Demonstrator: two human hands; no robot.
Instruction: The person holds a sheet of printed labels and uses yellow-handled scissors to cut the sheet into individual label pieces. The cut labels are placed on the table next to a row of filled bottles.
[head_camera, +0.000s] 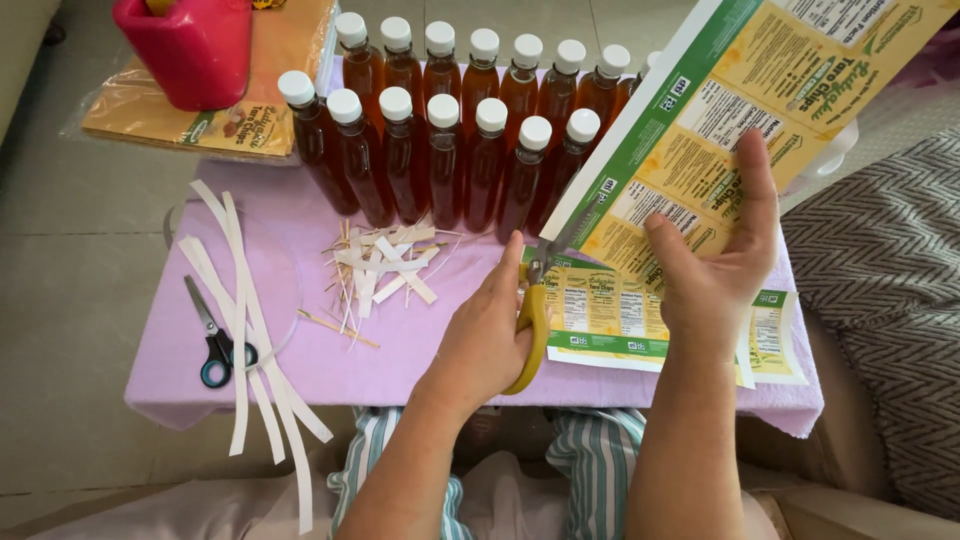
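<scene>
My left hand grips yellow-handled scissors, their blades at the lower edge of a large printed label sheet. My right hand holds that green-and-yellow sheet up, tilted toward the far right, thumb on its face. Beneath both hands, cut label strips lie flat on the lilac-covered low table. My striped trouser legs show under the table's near edge.
Two rows of brown bottles with white caps stand at the back. Paper offcuts lie mid-table and long white strips hang off the left front. Blue-handled scissors lie at the left. A red container sits on a packet, far left.
</scene>
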